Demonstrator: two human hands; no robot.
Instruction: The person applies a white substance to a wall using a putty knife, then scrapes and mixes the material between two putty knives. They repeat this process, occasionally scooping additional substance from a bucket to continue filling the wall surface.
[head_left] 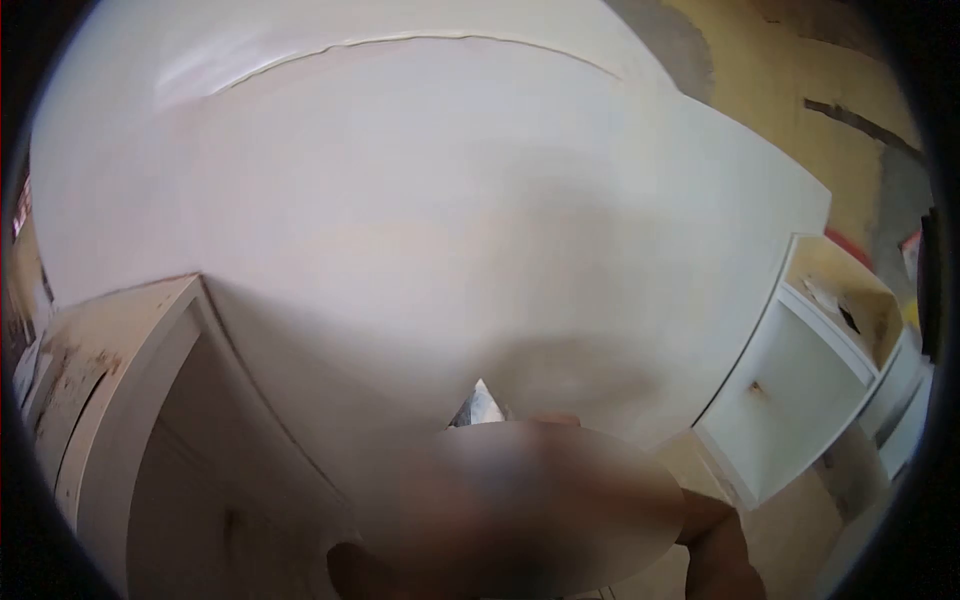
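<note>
A pointed, silvery metal blade [479, 405] stands up against the white wall, low in the middle of the head view. Its lower part is lost in a large blurred patch. Just right of the blade a sliver of skin [556, 418], apparently of a hand, shows over the top of that blur. My right forearm [718, 540] comes up from the bottom right and runs into the blur, which covers the fingers. On the lower left a dark, rounded shape like part of my left arm [350, 570] shows; the left hand itself is hidden.
A smooth white wall panel [420, 220] fills the middle, with a curved seam along its top. At left stands an open white cabinet frame [150, 390] with a stained top. At right is a white shelf box [790, 400]. A yellow and grey wall [800, 120] lies beyond.
</note>
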